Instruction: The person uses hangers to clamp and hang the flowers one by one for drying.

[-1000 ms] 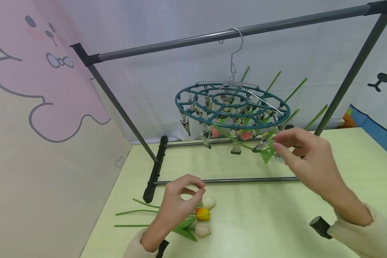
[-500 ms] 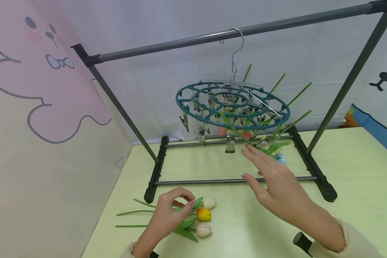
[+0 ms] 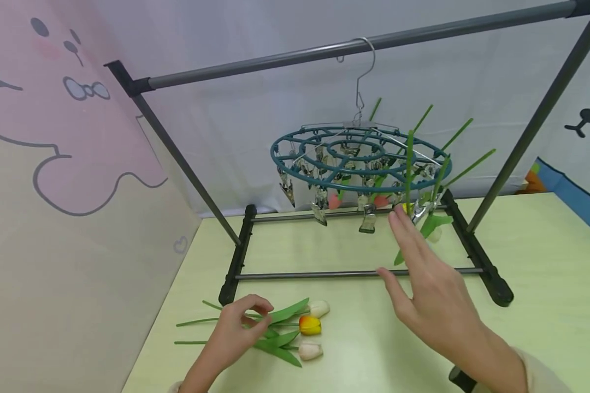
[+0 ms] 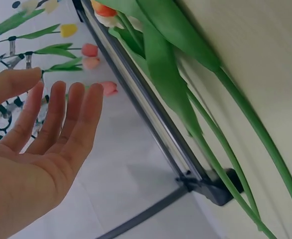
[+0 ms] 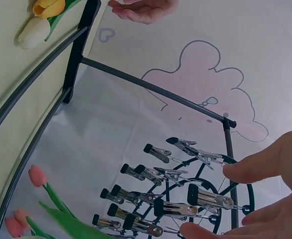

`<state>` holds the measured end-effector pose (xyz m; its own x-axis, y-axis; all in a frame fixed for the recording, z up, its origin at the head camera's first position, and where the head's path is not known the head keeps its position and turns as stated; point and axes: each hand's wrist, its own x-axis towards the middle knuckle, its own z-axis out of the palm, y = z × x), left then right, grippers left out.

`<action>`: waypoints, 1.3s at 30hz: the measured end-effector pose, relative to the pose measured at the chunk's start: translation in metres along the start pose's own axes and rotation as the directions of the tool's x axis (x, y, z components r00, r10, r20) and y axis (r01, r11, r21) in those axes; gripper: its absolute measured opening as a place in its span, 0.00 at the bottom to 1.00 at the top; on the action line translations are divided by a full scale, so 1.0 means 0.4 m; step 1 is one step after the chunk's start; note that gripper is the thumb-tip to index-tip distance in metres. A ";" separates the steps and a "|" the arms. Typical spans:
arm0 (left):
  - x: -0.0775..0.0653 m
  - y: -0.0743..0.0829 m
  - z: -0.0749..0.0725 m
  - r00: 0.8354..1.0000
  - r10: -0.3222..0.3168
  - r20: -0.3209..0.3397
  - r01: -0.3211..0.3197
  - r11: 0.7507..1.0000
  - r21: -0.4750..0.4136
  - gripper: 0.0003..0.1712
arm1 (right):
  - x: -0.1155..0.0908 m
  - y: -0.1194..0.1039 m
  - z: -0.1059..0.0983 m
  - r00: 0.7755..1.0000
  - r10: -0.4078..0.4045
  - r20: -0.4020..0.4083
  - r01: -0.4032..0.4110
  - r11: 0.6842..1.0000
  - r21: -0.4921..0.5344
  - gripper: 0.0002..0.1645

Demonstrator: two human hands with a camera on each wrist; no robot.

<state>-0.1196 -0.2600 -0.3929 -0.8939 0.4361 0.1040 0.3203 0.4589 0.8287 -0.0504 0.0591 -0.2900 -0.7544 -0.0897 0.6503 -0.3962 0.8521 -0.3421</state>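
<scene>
Head view: yellow-orange tulip (image 3: 310,325)

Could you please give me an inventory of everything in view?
Loose tulips: three, two whitish and one orange-yellow, on the table in front of the rack
Clipped tulips: several, exact count unclear, pink, yellow and whitish, on the hanger
Clips: many, metallic with dark tips, below the hanger
Hanger: one, teal, hooked on the rack's top bar
Rack: one, grey and black, on the table
Table: one, pale yellow-green, under the rack
Backdrop: one, whitish, printed with cartoons, behind the rack
Right sleeve: one, cream, lower right
Left hand: one, bare, near the loose tulips
Right hand: one, bare, near the hanger
</scene>
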 end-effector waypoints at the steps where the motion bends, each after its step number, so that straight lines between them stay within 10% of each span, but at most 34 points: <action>1: -0.003 -0.006 -0.007 1.000 -0.009 0.013 0.009 1.000 0.005 0.14 | 0.002 0.001 -0.002 1.000 -0.013 -0.022 0.014 1.000 0.007 0.48; 11: -0.025 -0.079 -0.064 0.983 -0.099 0.158 0.077 0.987 0.139 0.12 | 0.030 0.008 -0.004 0.997 0.057 -0.056 -0.053 0.995 0.082 0.54; 24: -0.054 -0.132 -0.098 0.967 -0.166 0.192 0.111 0.957 0.267 0.13 | 0.075 0.032 0.008 0.983 0.184 0.020 -0.181 0.935 0.306 0.32; 39: -0.062 -0.160 -0.056 0.972 -0.232 0.022 0.191 0.845 0.499 0.17 | 0.131 0.048 0.028 0.967 0.249 0.048 -0.248 0.895 0.371 0.13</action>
<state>-0.1250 -0.3177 -0.4362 -0.9368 0.3343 -0.1034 0.2568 0.8575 0.4459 -0.1034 0.0649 -0.2701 -0.8534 0.1003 0.5115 -0.3614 0.5932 -0.7194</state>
